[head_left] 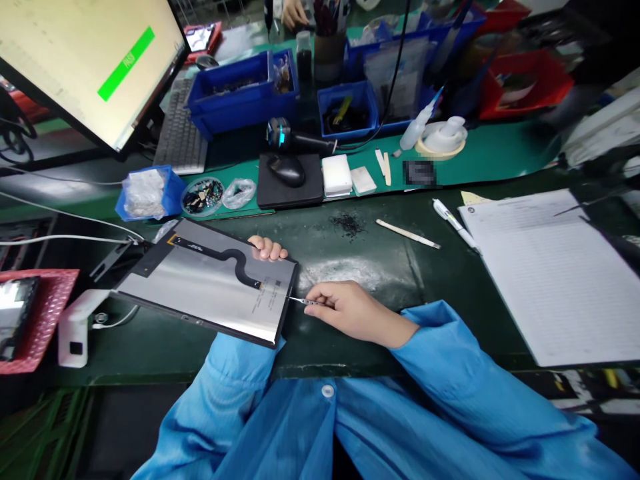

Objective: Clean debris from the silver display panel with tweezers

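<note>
Your left hand (267, 249) grips the panel (210, 287) by its far edge; your right hand (350, 310) pinches tweezers (303, 301) against its right edge.

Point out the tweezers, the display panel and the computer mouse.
tweezers (301, 301), head view, on the metal shaft near its tip.
display panel (200, 287), head view, on its silver back.
computer mouse (286, 169), head view, on its black top shell.
</note>
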The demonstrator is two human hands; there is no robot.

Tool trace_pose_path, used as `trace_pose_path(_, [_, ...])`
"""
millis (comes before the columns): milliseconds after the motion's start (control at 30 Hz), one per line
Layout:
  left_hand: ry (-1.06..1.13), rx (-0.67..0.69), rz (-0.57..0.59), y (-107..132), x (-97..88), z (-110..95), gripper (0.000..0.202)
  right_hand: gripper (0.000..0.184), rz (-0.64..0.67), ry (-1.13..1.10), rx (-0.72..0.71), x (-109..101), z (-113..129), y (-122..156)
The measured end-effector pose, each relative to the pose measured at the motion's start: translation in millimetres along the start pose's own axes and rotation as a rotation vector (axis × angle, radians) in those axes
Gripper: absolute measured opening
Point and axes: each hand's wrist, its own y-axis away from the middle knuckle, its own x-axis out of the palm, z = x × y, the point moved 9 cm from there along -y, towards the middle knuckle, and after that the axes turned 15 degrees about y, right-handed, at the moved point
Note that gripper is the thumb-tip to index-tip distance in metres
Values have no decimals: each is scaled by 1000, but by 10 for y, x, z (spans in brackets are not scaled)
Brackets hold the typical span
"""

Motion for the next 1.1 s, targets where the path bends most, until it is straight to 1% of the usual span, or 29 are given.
trace_pose_path(133, [4,-3,-14,6,-12,14,38,13,-24,76,-79,-46,75,0])
trace_pose_path(200, [11,-6,-39,8,-32,17,37,14,-7,78,-54,-31,47,0])
trace_pose_path(267, [23,-7,-47,4,-45,16,36,9,13,48,3,0,-12,2])
trace_pose_path(300, [28,-10,-46,0,-50,16,36,9,19,29,25,14,-35,4])
trace_pose_path(367, [28,-18,-39,-9,-60,18,36,10,17,5,30,26,-42,6])
trace_pose_path(467, [5,-36,-42,-16,-89,24,37,6,-4,6,-16,-3,10,6])
trace_pose_path(667, [26,-69,-16,-2,-69,54,35,15,-8,86,-90,-49,95,13])
trace_pose_path(733, [36,-75,-23,0,-59,70,36,13,3,68,-59,-25,56,14])
trace_pose_path(800, [41,-77,-40,5,-53,85,36,9,21,32,1,17,-11,13])
trace_pose_path(867, [53,-70,-54,19,-43,86,35,11,32,-5,30,49,-46,13])
trace_pose_path(933, [64,-82,-60,40,-27,93,33,8,23,-19,-1,43,-17,10])
trace_pose_path(1000, [68,-100,-62,62,-16,98,32,8,-9,8,-64,-4,50,8])
trace_pose_path(1100, [54,-125,-52,73,-11,107,31,17,-21,64,-115,-44,112,11])
